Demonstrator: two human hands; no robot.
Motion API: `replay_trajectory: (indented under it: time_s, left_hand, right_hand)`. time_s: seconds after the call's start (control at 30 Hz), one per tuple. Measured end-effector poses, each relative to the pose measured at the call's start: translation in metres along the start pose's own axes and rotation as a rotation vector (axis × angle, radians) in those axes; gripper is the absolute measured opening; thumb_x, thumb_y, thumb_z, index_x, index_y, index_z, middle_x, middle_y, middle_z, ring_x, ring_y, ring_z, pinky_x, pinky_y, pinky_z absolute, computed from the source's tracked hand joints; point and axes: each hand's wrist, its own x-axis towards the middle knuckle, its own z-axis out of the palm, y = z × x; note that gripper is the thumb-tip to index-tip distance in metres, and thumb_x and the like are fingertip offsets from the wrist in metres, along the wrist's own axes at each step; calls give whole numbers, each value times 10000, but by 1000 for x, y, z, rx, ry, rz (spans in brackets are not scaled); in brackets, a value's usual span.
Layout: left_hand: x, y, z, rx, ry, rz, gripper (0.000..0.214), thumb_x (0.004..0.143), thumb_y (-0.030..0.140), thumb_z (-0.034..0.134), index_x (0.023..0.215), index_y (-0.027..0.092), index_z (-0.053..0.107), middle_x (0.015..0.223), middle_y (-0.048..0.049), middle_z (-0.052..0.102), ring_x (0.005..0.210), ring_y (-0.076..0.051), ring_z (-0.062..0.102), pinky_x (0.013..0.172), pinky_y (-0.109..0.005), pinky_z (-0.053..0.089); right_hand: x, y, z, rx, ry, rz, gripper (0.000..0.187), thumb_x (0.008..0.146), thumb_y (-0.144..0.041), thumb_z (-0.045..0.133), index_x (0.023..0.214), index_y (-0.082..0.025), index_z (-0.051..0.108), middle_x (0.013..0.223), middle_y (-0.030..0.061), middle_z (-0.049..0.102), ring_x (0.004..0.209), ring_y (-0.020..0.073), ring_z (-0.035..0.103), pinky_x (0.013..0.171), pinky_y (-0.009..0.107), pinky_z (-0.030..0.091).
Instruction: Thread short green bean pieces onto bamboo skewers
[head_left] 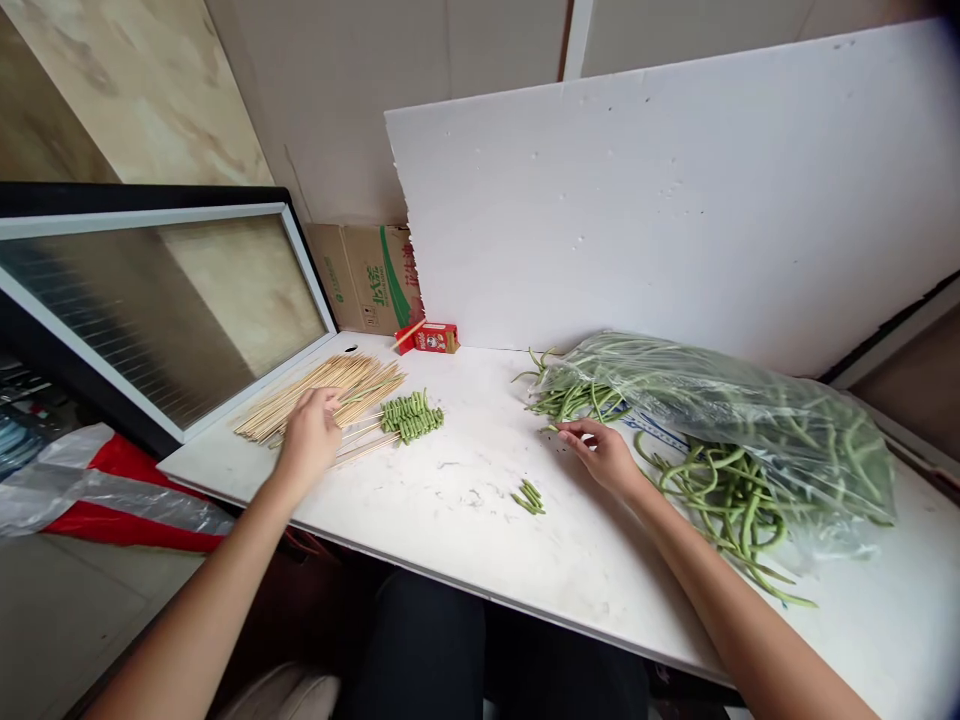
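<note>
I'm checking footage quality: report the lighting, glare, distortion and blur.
Head view: soft light on the white table, glints on the plastic bag; in the head view, wide-angle stretch toward the edges, a darkened top-right corner, no strong blur on the bean pieces, fine print on the red box unreadable.

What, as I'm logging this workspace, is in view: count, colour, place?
Loose skewers: many, tan, table's left.
Bean-threaded skewers: several, green, right of those.
Cut beans: few, green, table's middle.
Long beans: many, green, in and beside bag.
Plastic bag: one, clear, right.
Small box: one, red, before carton.
Carton: one, brown, back left.
Board: one, white, upright behind.
Glazed panel: one, black-and-white edged, left.
Plastic wrapping: count unclear, red-and-clear, lower left.
Table: one, white, centre.
Trousered legs: two, dark, below table.
Left hand: one, bare, at loose skewers.
Right hand: one, bare, pinching a bean piece.
</note>
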Motion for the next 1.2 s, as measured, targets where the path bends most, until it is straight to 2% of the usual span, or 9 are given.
replay_trajectory:
  time_s: [0.1, 0.2, 0.3, 0.43, 0.53, 0.63, 0.77, 1.03, 1.2]
  left_hand:
    - [-38, 54, 23, -151, -137, 51, 309, 1005, 238, 437, 1169, 248, 698, 1186, -112, 752, 1135, -299, 698, 1040, -421, 548]
    - [-74, 84, 49, -201, -293, 8, 349, 1065, 289, 389, 1194, 284, 713, 1081, -106, 788, 1030, -286, 734, 936, -401, 557]
    - [-100, 91, 69, -145, -372, -30, 367, 1095, 459, 399, 1087, 300, 729, 1103, -109, 803, 996, -295, 747, 802, -380, 519]
    - [-117, 87, 79, -151, -369, -63, 399, 1099, 451, 354, 965, 302, 699, 972, -106, 796, 868, -272, 737, 704, -347, 452]
    - [-122, 87, 79, -85, -371, -52, 410, 1096, 486, 355, 921, 300, 676, 904, -98, 785, 821, -260, 724, 667, -338, 406]
    - [-123, 90, 78, -27, -382, -28, 403, 1089, 506, 361, 945, 295, 673, 881, -104, 781, 763, -257, 711, 623, -346, 347]
    - [-122, 94, 79, 6, -387, -18, 362, 1076, 497, 382, 975, 307, 672, 897, -95, 790, 731, -266, 702, 607, -349, 292]
    - [-122, 93, 81, 8, -420, -64, 354, 1065, 506, 372, 948, 323, 652, 854, -110, 772, 714, -292, 693, 607, -359, 250]
    - [-100, 91, 85, -35, -536, -73, 369, 1060, 515, 366, 876, 303, 605, 786, -91, 755, 699, -295, 699, 599, -351, 244]
  right_hand:
    - [2, 8, 0, -14, 80, 40, 632, 952, -700, 631, 1276, -176, 769, 1092, 148, 813, 832, 245, 711, 745, 381, 580]
    - [3, 15, -1, -38, 152, 41, 664, 937, -744, 610, 1218, -171, 793, 1123, 167, 803, 873, 258, 717, 790, 405, 589]
    - [4, 16, -2, 37, 183, 89, 659, 862, -795, 671, 1048, -180, 819, 1143, 178, 800, 938, 287, 731, 815, 421, 603]
    - [7, 9, -2, 176, 169, 201, 635, 775, -792, 781, 993, -196, 808, 1185, 174, 807, 980, 313, 756, 820, 444, 636]
    - [9, -2, 2, 258, 113, 232, 581, 835, -762, 757, 1056, -226, 802, 1060, 129, 836, 1000, 302, 787, 861, 440, 655]
    - [13, -17, 13, 553, 31, 327, 505, 807, -662, 856, 1084, -243, 808, 1101, 106, 839, 1043, 291, 791, 944, 441, 640]
    - [20, -32, 30, 710, -4, 399, 498, 737, -625, 923, 1017, -228, 817, 1091, 109, 842, 1000, 277, 785, 947, 428, 628]
    - [28, -27, 38, 682, 164, 448, 469, 768, -639, 880, 986, -233, 792, 1124, 112, 829, 1043, 288, 779, 824, 376, 614]
    - [16, -25, 46, 633, 185, 461, 479, 769, -628, 886, 1001, -217, 807, 1128, 114, 829, 1023, 262, 769, 815, 346, 587]
